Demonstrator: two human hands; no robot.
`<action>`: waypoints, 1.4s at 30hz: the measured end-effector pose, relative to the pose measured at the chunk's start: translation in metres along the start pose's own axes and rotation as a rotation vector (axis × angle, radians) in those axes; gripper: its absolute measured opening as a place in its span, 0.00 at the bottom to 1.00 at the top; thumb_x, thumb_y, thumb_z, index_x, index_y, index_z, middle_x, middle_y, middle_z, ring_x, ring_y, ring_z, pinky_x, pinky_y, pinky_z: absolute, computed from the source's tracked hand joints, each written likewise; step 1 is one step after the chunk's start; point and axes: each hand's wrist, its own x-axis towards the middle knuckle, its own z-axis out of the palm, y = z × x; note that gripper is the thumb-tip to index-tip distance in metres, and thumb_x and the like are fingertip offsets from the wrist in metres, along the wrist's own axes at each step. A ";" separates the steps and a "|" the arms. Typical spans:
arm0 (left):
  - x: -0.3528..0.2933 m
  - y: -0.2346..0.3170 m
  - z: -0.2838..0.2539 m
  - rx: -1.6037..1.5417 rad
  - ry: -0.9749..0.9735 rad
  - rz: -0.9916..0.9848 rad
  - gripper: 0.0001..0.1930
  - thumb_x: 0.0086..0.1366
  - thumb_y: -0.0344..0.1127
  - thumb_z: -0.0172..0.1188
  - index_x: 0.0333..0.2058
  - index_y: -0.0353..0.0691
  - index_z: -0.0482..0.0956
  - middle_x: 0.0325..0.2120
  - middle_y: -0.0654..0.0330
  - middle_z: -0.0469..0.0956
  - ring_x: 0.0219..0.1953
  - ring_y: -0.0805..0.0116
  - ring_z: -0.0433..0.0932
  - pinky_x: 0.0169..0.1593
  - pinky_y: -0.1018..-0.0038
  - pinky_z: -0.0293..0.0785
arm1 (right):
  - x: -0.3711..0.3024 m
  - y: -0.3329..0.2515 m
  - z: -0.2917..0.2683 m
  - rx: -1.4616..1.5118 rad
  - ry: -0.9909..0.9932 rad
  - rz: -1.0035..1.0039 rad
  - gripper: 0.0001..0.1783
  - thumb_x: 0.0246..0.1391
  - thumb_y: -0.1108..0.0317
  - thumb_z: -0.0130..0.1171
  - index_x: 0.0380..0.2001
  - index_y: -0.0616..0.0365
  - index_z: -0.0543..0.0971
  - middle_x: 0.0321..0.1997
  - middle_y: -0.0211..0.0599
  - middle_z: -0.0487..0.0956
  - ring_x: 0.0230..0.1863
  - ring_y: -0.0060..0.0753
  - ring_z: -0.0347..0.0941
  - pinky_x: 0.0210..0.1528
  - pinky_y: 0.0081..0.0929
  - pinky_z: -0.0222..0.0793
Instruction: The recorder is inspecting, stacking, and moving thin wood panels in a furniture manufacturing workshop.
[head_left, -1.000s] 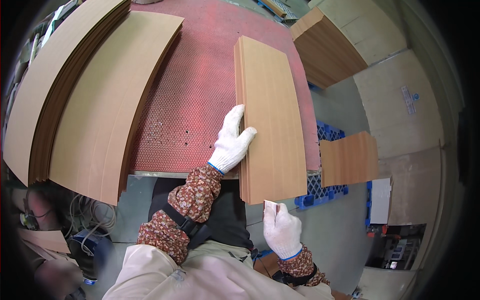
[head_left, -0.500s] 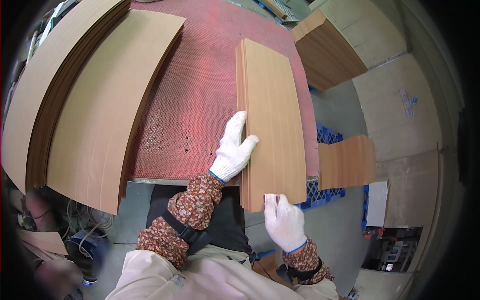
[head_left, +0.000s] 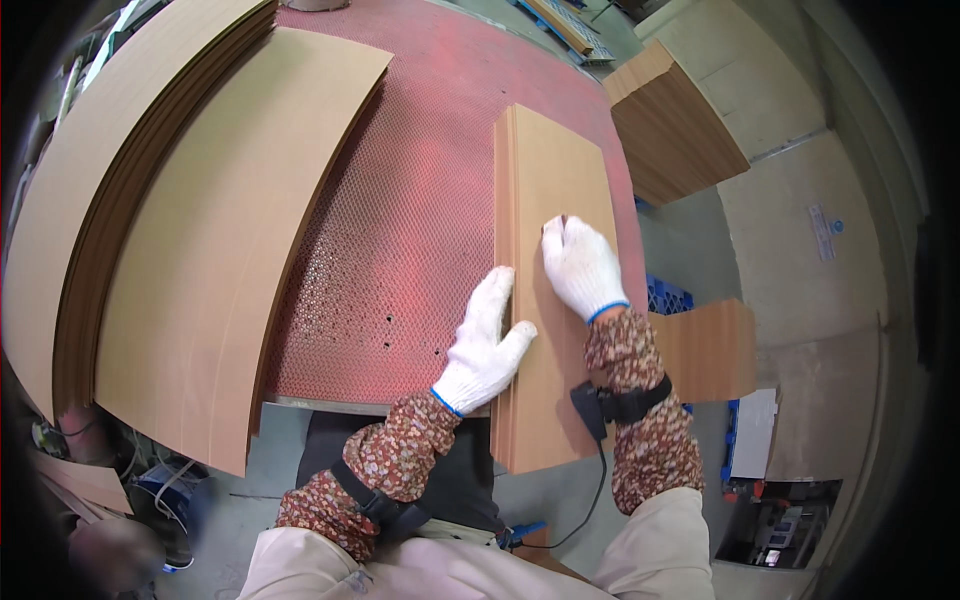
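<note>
A stack of long, narrow wood-grain panels (head_left: pixel 562 380) lies lengthwise toward me on the red table. My left hand (head_left: pixel 485 345), in a white knit glove, rests against the stack's left edge. Its fingers are stretched out along the side, and the thumb is spread over the top panel. My right hand (head_left: pixel 583 265), gloved the same way, is closed above the top panel, past its middle. Between its fingertips a thin brownish edge shows, too small for me to name.
Taller stacks of wide wood-grain boards (head_left: pixel 225 200) fill the table's left side. Its red mesh surface (head_left: pixel 400 190) shows between the stacks. At right, more boards (head_left: pixel 675 125) and a blue pallet (head_left: pixel 668 297) stand on the floor. A cable (head_left: pixel 597 490) hangs from my right wrist strap.
My right hand has moved from the stack's near end far up along the top panel, still closed. The left hand keeps its place at the left edge. The whole view has shifted slightly.
</note>
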 end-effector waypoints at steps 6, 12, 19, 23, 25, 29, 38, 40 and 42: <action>-0.014 0.002 -0.004 0.001 -0.010 -0.020 0.38 0.65 0.32 0.61 0.71 0.29 0.57 0.71 0.40 0.58 0.75 0.48 0.56 0.76 0.61 0.51 | 0.074 -0.010 0.002 -0.016 -0.015 0.057 0.24 0.69 0.55 0.42 0.40 0.64 0.81 0.40 0.62 0.83 0.44 0.66 0.80 0.49 0.56 0.76; -0.020 0.008 -0.005 -0.020 -0.050 -0.048 0.39 0.64 0.32 0.62 0.71 0.29 0.57 0.72 0.39 0.56 0.75 0.46 0.55 0.76 0.59 0.50 | 0.142 0.016 0.021 -0.075 -0.042 0.028 0.23 0.68 0.58 0.42 0.43 0.65 0.82 0.46 0.62 0.83 0.49 0.64 0.80 0.51 0.54 0.77; -0.020 0.010 -0.006 -0.030 -0.056 -0.049 0.39 0.64 0.32 0.63 0.70 0.28 0.58 0.71 0.35 0.56 0.74 0.43 0.56 0.75 0.58 0.53 | 0.209 0.043 0.032 -0.237 -0.069 -0.114 0.23 0.68 0.60 0.41 0.43 0.66 0.82 0.50 0.61 0.82 0.52 0.63 0.79 0.56 0.51 0.76; -0.019 0.007 -0.003 -0.025 -0.064 -0.048 0.39 0.64 0.32 0.63 0.71 0.28 0.57 0.71 0.35 0.56 0.74 0.42 0.56 0.75 0.58 0.53 | 0.244 0.065 0.046 -0.322 -0.115 -0.143 0.23 0.68 0.61 0.41 0.45 0.65 0.83 0.51 0.61 0.82 0.56 0.62 0.77 0.59 0.49 0.74; -0.018 0.008 -0.005 -0.015 -0.063 -0.067 0.39 0.64 0.32 0.63 0.71 0.28 0.57 0.71 0.35 0.56 0.74 0.42 0.56 0.75 0.57 0.53 | 0.259 0.059 0.048 -0.346 -0.161 -0.180 0.23 0.66 0.61 0.42 0.46 0.63 0.83 0.50 0.61 0.82 0.56 0.63 0.77 0.58 0.50 0.74; -0.022 0.000 -0.001 -0.018 -0.045 -0.067 0.39 0.64 0.32 0.63 0.71 0.27 0.57 0.70 0.35 0.56 0.73 0.41 0.56 0.75 0.58 0.53 | 0.271 0.054 0.050 -0.725 -0.281 -0.473 0.24 0.65 0.58 0.44 0.44 0.66 0.83 0.49 0.62 0.82 0.54 0.65 0.78 0.56 0.54 0.75; 0.001 0.006 -0.013 -0.012 -0.038 -0.049 0.39 0.64 0.34 0.62 0.70 0.27 0.57 0.70 0.35 0.56 0.74 0.41 0.56 0.75 0.58 0.53 | 0.208 0.027 0.037 -0.066 -0.040 0.046 0.24 0.66 0.56 0.43 0.42 0.65 0.83 0.46 0.65 0.82 0.51 0.67 0.79 0.55 0.56 0.74; 0.026 0.002 -0.020 -0.019 -0.041 -0.042 0.39 0.64 0.34 0.62 0.70 0.28 0.58 0.70 0.35 0.56 0.74 0.42 0.56 0.75 0.58 0.53 | 0.191 0.004 0.018 -0.020 -0.011 0.070 0.24 0.67 0.56 0.43 0.40 0.65 0.83 0.43 0.66 0.82 0.48 0.69 0.79 0.53 0.57 0.75; 0.061 0.000 -0.027 -0.038 -0.062 -0.028 0.38 0.64 0.33 0.62 0.70 0.29 0.58 0.70 0.36 0.57 0.74 0.42 0.56 0.75 0.58 0.53 | 0.200 0.014 0.015 -0.065 -0.025 0.096 0.25 0.68 0.55 0.43 0.38 0.65 0.83 0.41 0.66 0.83 0.46 0.69 0.80 0.51 0.58 0.76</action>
